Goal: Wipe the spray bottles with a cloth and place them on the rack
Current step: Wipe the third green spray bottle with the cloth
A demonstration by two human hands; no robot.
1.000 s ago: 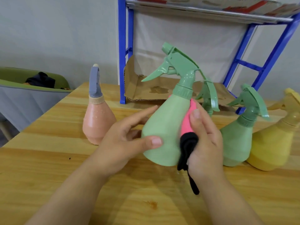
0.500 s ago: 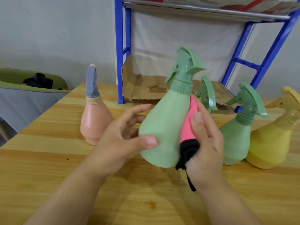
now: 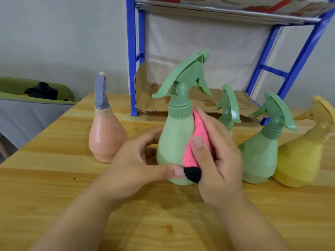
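Observation:
A light green spray bottle stands upright at the middle of the wooden table. My left hand grips its body from the left, thumb across the front near the base. My right hand holds a pink and black cloth and presses it against the bottle's right side. A pink bottle with a grey sprayer stands to the left. Two more green bottles and a yellow bottle stand to the right. The blue rack rises behind them.
A cardboard sheet lies on the rack's bottom level. A green and grey chair with dark items stands off the table's left edge. A grey wall is behind.
The held green bottle has been turned about its axis: its nozzle pointed left before and the trigger now faces right. The cloth has slid down the bottle's side with my right hand.

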